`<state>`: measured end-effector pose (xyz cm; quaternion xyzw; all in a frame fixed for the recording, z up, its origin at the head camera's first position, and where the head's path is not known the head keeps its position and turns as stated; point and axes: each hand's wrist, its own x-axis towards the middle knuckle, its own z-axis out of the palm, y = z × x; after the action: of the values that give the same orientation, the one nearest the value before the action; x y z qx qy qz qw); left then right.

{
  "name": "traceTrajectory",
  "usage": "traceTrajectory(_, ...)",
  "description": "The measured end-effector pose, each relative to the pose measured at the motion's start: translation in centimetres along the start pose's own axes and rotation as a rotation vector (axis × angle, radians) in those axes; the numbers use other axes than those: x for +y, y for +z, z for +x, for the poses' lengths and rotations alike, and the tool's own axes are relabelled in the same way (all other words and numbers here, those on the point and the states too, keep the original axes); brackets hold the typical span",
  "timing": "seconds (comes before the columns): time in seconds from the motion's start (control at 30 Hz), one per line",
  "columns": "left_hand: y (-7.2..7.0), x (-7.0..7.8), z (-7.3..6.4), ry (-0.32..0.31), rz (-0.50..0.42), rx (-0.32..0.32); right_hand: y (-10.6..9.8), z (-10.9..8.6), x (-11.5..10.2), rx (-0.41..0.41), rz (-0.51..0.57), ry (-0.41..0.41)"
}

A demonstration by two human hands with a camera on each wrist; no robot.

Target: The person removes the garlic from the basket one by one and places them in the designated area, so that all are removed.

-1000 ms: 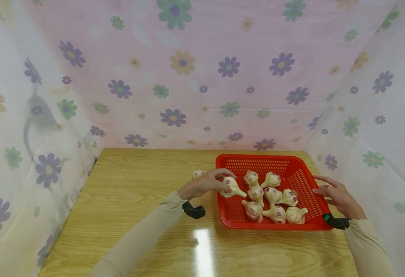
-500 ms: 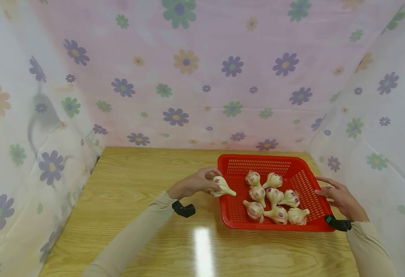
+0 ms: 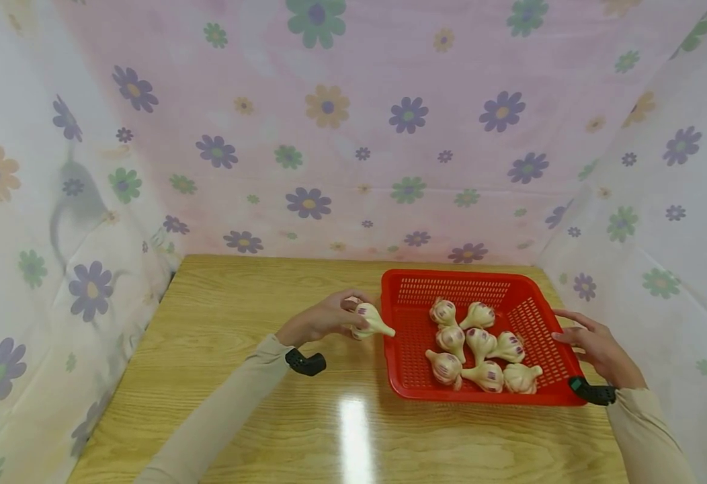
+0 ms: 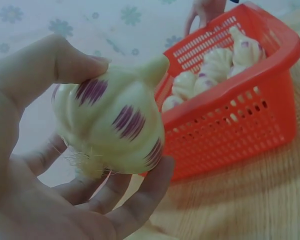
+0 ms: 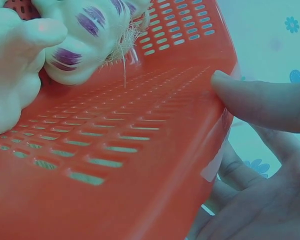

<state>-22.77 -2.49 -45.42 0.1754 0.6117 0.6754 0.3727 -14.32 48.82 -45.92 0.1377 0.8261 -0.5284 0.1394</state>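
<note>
My left hand (image 3: 324, 316) holds a garlic bulb (image 3: 370, 321) just left of the basket, above the table. In the left wrist view the thumb presses the top of this cream bulb (image 4: 112, 122) with purple streaks, and the fingers support it below. Its stem points toward the red plastic basket (image 3: 392, 376). My right hand (image 3: 598, 348) grips the basket's right rim; in the right wrist view the thumb (image 5: 260, 102) lies on the rim and the fingers are outside the wall. Several garlic bulbs (image 3: 480, 343) lie inside the basket, toward its middle and right.
The basket stands on the right part of a wood-grain table (image 3: 251, 289). Flowered cloth (image 3: 353, 134) encloses the back and both sides. A pale shape (image 4: 152, 232) at the bottom of the left wrist view is too hidden to identify.
My left hand has moved left with the garlic bulb, from over the basket's left side to outside its rim. The right hand stays on the basket's right rim.
</note>
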Motion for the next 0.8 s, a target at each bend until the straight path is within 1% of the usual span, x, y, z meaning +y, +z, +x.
traceTrajectory(0.13,-1.0,-0.3,-0.3,0.032,0.03,0.026,0.0,0.0,0.0,0.006,-0.009,-0.005)
traceTrajectory(0.23,-1.8,-0.5,-0.4,0.043,0.058,0.047,0.0,0.0,0.1,0.005,-0.016,-0.006)
traceTrajectory(0.43,-3.2,-0.7,-0.4,0.051,0.107,0.089,-0.1,0.1,0.2,-0.003,-0.006,-0.013)
traceTrajectory(0.63,-4.5,-0.7,-0.7,0.065,0.156,0.121,-0.1,0.1,0.0,0.001,-0.024,-0.014)
traceTrajectory(0.8,-5.7,-1.0,-0.8,0.08,0.229,0.141,-0.1,0.1,0.1,0.001,-0.02,-0.014)
